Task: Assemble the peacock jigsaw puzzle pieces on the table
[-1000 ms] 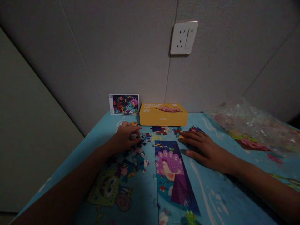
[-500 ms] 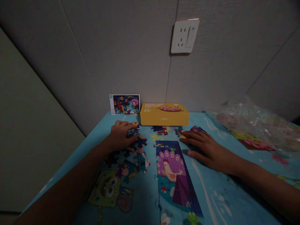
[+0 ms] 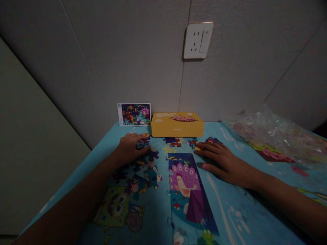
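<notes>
My left hand (image 3: 130, 147) is curled over loose puzzle pieces (image 3: 145, 163) at the left of the table, its fingers pinching a dark piece (image 3: 141, 144). To its right lies a joined strip of puzzle with a pink peacock (image 3: 186, 185). My right hand (image 3: 222, 160) rests flat on the blue cartoon tablecloth (image 3: 242, 217), fingers stretched out, with its fingertips by a few loose pieces (image 3: 196, 143). Behind both hands stands a yellow puzzle box (image 3: 177, 124).
A picture card of the finished puzzle (image 3: 134, 114) leans on the wall at the back left. A crumpled clear plastic bag (image 3: 276, 136) lies at the back right. A white wall socket (image 3: 198, 41) sits above the box. The table's left edge drops off near my left forearm.
My left hand has drawn back from the middle pieces to the left and far side, still pinching a piece. My right hand has stayed flat in place.
</notes>
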Demonstrator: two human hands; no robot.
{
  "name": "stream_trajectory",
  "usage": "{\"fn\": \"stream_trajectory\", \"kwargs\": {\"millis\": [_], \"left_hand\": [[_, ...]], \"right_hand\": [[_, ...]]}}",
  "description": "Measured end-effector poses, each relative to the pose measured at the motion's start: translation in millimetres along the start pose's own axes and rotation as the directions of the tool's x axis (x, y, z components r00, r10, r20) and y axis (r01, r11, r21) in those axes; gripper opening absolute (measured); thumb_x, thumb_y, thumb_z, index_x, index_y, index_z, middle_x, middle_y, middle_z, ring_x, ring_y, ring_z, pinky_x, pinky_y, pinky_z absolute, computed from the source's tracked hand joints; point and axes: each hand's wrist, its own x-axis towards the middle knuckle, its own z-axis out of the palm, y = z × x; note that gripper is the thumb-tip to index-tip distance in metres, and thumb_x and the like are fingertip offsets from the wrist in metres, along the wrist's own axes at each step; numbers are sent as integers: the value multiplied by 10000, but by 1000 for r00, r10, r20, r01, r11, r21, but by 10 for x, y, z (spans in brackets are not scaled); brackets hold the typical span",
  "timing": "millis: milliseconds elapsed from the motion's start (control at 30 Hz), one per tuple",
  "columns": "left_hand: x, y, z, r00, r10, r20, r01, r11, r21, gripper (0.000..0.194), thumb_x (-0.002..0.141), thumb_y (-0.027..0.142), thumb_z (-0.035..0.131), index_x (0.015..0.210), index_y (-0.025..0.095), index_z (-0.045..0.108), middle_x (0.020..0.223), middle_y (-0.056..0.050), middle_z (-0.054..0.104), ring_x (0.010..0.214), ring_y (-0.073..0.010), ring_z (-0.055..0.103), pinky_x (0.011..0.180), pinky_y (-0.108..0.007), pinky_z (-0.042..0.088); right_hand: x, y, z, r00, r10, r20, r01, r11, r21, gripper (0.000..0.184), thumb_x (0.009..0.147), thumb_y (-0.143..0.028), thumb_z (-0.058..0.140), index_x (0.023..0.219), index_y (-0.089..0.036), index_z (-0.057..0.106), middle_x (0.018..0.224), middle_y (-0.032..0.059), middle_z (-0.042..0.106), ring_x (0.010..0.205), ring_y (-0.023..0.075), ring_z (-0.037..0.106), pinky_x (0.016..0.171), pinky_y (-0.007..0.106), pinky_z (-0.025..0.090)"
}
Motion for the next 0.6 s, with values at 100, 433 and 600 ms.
{"fn": "stream_trajectory", "kwargs": {"millis": [100, 433, 600], "left_hand": [[12, 6, -42, 996, -70, -62, 73, 997, 39, 435, 859, 458, 625, 1215, 212, 664, 1151, -98, 692, 1098, -312, 587, 953, -438, 445], [-8, -60, -23, 954, -295, -46, 298, 933, 203, 437, 795, 563, 592, 1015, 231, 770, 1012, -168, 703, 1023, -432, 583, 828, -555, 463], [-7, -131, -8, 953, -293, -73, 302, 930, 211, 457, 792, 583, 588, 976, 213, 782, 1053, -192, 692, 1035, -439, 575, 831, -558, 465]], "right_hand": [[-4, 12, 11, 1000, -4, -4, 4, 1000, -12, 515, 975, -534, 482, 1386, -240, 583, 1520, 131, 466, 1409, 380, 395, 1130, 680, 275], [35, -92, -80, 1000, 3, 9, -3, 1000, -24, 527, 978, -549, 463, 1335, -196, 621, 1479, 164, 506, 1365, 381, 446, 1118, 668, 297], [24, -77, -74, 1000, 3, 29, -2, 1000, -29, 538, 981, -555, 460, 1353, -194, 603, 1495, 164, 487, 1376, 377, 430, 1116, 649, 306]]}}
